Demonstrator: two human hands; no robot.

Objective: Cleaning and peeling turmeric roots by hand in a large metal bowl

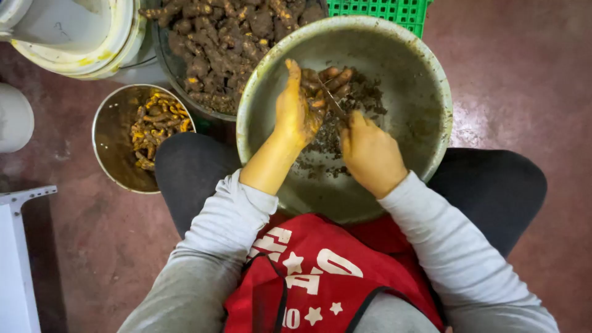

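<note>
Reddish floor (524, 74) under us, seated; we work over our lap. Big steel bowl (425, 80) rests on our knees, so scrapings fall inside it rather than on the floor. Behind it, a tub of unpeeled roots (222, 37), near enough to reach, with a green crate (394, 11) beyond. On our left, on the floor, a small pot (111, 135) holds orange peeled pieces, kept apart from the dirty stock. White bucket (80, 37) at top left. Left hand (295, 111), stained yellow, has its grip closed on a root (330, 77), held over the bowl's middle. Right hand (370, 151) has its grip closed on a knife (333, 102), blade laid against the root, which sits just beyond the right grip and within the left.
</note>
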